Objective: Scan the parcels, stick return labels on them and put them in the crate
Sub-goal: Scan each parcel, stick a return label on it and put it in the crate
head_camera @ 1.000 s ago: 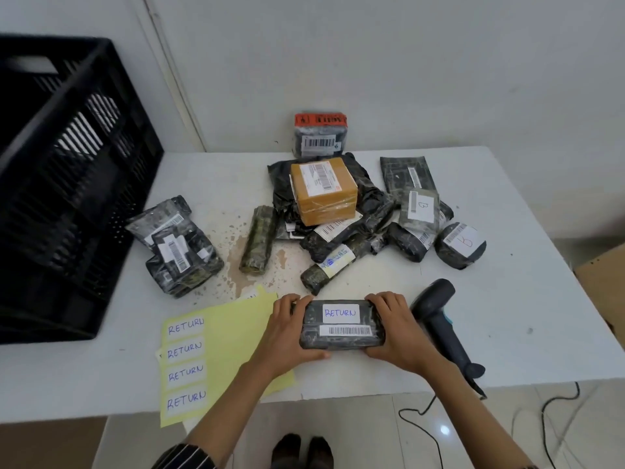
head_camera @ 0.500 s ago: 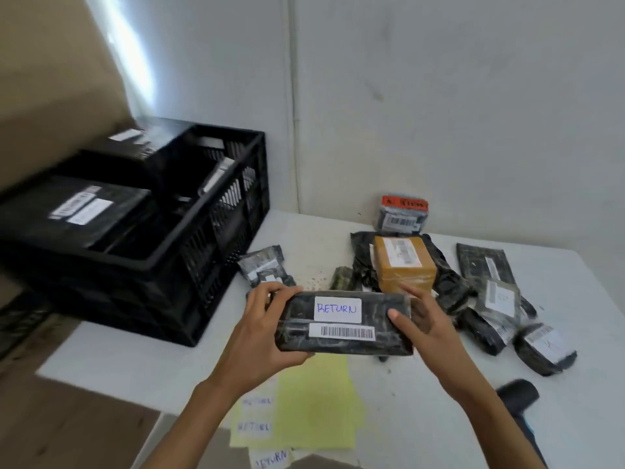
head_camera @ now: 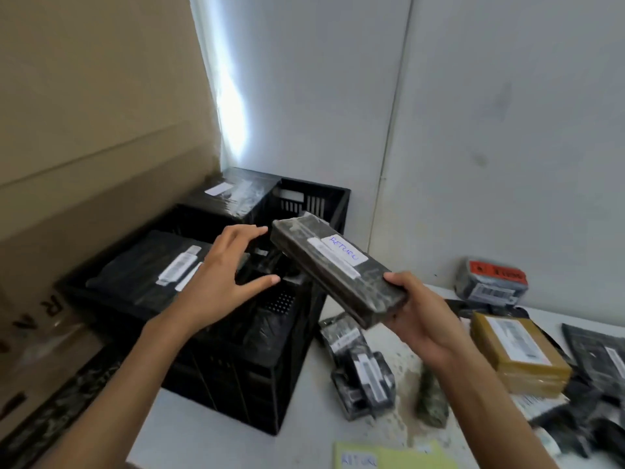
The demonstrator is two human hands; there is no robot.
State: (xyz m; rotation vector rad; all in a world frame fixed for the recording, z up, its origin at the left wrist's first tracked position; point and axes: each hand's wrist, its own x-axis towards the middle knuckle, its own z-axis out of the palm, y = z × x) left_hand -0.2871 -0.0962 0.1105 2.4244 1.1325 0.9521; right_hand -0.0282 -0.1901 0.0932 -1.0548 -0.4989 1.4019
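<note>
A long black-wrapped parcel (head_camera: 333, 265) with a white RETURN label and a barcode strip hangs tilted above the right rim of the black crate (head_camera: 270, 367). My right hand (head_camera: 416, 313) grips its near end. My left hand (head_camera: 223, 279) hovers over the crate with fingers spread, just off the parcel's far end. Inside the crate lie black parcels with white labels (head_camera: 162, 269). A yellow sheet of RETURN labels (head_camera: 389, 456) shows at the bottom edge.
On the white table (head_camera: 304, 448) right of the crate lie several wrapped parcels (head_camera: 365, 374), a tan box (head_camera: 517, 353) and a red-labelled parcel (head_camera: 492, 282) by the wall. A large cardboard box (head_camera: 84, 164) stands to the left.
The parcel has risen from the table and swung left over the crate. My left hand has let go of it; only my right hand holds it now. The view has turned left.
</note>
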